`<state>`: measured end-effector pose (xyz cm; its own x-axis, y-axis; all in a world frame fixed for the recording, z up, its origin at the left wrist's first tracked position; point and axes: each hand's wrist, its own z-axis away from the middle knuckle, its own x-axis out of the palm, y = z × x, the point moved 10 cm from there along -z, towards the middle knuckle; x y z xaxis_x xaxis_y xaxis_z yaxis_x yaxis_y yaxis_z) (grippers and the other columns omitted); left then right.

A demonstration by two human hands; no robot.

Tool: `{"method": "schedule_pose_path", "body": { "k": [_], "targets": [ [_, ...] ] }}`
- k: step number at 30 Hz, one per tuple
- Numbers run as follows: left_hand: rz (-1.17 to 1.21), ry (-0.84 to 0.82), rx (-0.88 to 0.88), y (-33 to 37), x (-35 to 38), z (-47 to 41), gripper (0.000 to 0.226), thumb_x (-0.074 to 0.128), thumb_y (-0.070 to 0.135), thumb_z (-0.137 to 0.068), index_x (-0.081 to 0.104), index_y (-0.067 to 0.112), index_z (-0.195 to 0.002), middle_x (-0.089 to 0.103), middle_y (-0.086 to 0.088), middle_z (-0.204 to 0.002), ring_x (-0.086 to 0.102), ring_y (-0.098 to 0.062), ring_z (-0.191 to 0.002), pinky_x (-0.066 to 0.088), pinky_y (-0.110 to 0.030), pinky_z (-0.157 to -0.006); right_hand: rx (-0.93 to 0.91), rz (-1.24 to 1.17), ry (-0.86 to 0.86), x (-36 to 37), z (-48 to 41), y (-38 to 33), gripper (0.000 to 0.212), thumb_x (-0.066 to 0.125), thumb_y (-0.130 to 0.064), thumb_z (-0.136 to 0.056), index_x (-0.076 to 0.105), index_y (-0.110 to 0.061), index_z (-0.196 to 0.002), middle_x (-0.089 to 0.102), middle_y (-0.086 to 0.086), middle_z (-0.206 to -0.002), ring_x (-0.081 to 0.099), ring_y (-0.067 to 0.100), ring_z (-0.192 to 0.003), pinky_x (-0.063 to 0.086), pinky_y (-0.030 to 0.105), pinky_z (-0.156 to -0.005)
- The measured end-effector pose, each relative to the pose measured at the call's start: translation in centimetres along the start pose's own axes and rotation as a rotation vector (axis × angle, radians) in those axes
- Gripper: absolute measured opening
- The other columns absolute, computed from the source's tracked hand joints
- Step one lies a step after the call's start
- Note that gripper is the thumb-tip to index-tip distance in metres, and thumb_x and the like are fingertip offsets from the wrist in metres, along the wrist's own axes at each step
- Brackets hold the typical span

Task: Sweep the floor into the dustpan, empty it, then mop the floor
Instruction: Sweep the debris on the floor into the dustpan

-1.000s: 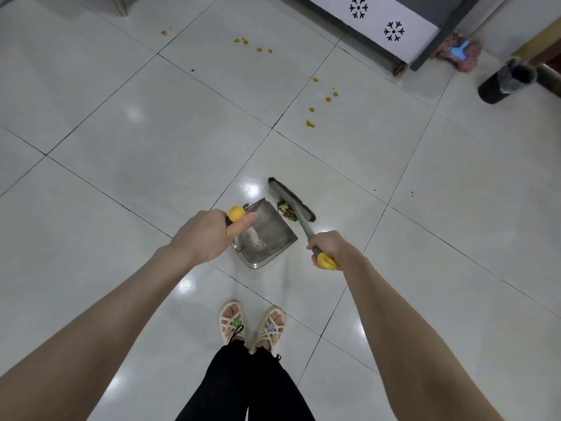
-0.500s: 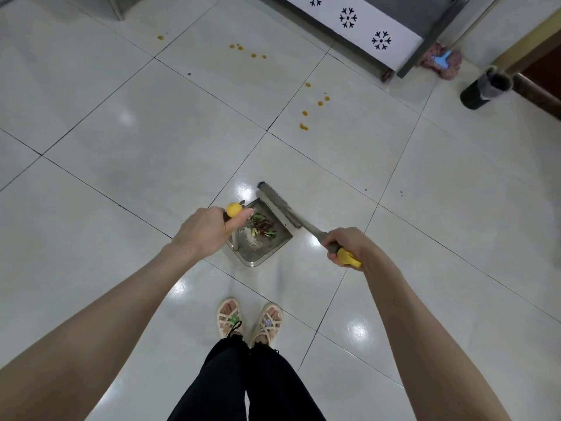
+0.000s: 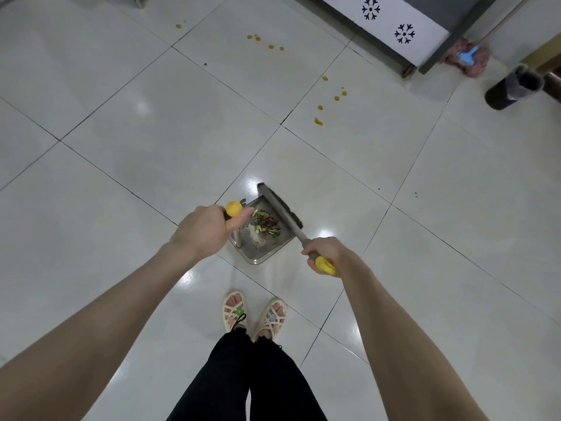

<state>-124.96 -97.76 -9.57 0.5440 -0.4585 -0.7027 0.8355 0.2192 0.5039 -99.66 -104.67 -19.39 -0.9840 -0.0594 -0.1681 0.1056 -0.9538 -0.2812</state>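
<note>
A grey dustpan sits on the white tiled floor in front of my feet. Inside it lies a heap of green and red food scraps. My left hand grips the dustpan's upright handle, whose yellow tip shows above my fist. My right hand grips the yellow-ended handle of a grey broom. The broom head lies across the dustpan's open right edge, touching it.
Orange drops dot the tiles farther ahead, and more orange drops lie beyond. A cabinet with snowflake marks stands at the back right. A pink mop head and a dark bin are beside it. My sandalled feet are below the dustpan.
The broom head has swept left from outside the dustpan up against its mouth, pushing the scraps into the pan. My left hand has kept the dustpan in place.
</note>
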Motion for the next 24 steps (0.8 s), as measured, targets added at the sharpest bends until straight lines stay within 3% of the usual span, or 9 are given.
{"method": "schedule_pose_path", "body": {
  "k": [5,8,13,18,24],
  "targets": [
    [-0.038,0.020,0.012,-0.5,0.0,0.0,0.086,0.025,0.077,-0.079,0.062,-0.001,-0.077,0.049,-0.007,-0.056,0.049,-0.024,-0.056,0.035,-0.031,-0.050,-0.052,-0.055,-0.029,-1.5,2.7,-1.6,0.014,0.055,0.007,-0.082,0.048,-0.003,-0.077,0.041,0.007,-0.059,0.042,0.013,-0.030,0.034,0.014,-0.034],
    [-0.022,0.033,0.013,-1.3,-0.1,0.6,0.093,0.021,0.082,-0.071,0.069,0.004,-0.087,0.050,-0.007,-0.057,0.053,-0.024,-0.058,0.039,-0.033,-0.053,-0.082,-0.028,-0.002,-2.6,3.6,-2.2,0.012,0.054,0.004,-0.082,0.046,-0.005,-0.085,0.040,0.007,-0.060,0.041,0.013,-0.030,0.031,0.016,-0.034],
    [-0.011,0.050,0.041,-1.6,-0.3,1.4,0.087,0.019,0.084,-0.067,0.056,0.005,-0.066,0.046,-0.006,-0.053,0.054,-0.029,-0.061,0.037,-0.033,-0.053,-0.125,-0.046,0.041,-3.0,2.7,-3.4,0.011,0.056,0.007,-0.082,0.050,-0.002,-0.079,0.044,0.008,-0.060,0.043,0.014,-0.031,0.036,0.015,-0.034],
    [-0.011,0.061,0.001,-2.8,-0.6,1.3,0.103,0.013,0.089,-0.063,0.074,0.011,-0.091,0.047,-0.005,-0.054,0.057,-0.026,-0.063,0.045,-0.036,-0.061,-0.075,-0.079,-0.002,-0.1,0.3,-1.9,0.013,0.056,0.009,-0.083,0.051,-0.001,-0.076,0.042,0.006,-0.063,0.042,0.014,-0.036,0.039,0.015,-0.038],
    [-0.013,0.065,-0.007,-2.8,-0.3,1.7,0.104,0.011,0.088,-0.062,0.074,0.011,-0.092,0.048,-0.005,-0.057,0.055,-0.024,-0.063,0.041,-0.033,-0.057,-0.056,-0.019,-0.086,0.4,1.4,-1.0,0.011,0.058,0.004,-0.081,0.049,-0.003,-0.083,0.039,0.006,-0.061,0.041,0.014,-0.037,0.034,0.016,-0.034]
  ]
}}
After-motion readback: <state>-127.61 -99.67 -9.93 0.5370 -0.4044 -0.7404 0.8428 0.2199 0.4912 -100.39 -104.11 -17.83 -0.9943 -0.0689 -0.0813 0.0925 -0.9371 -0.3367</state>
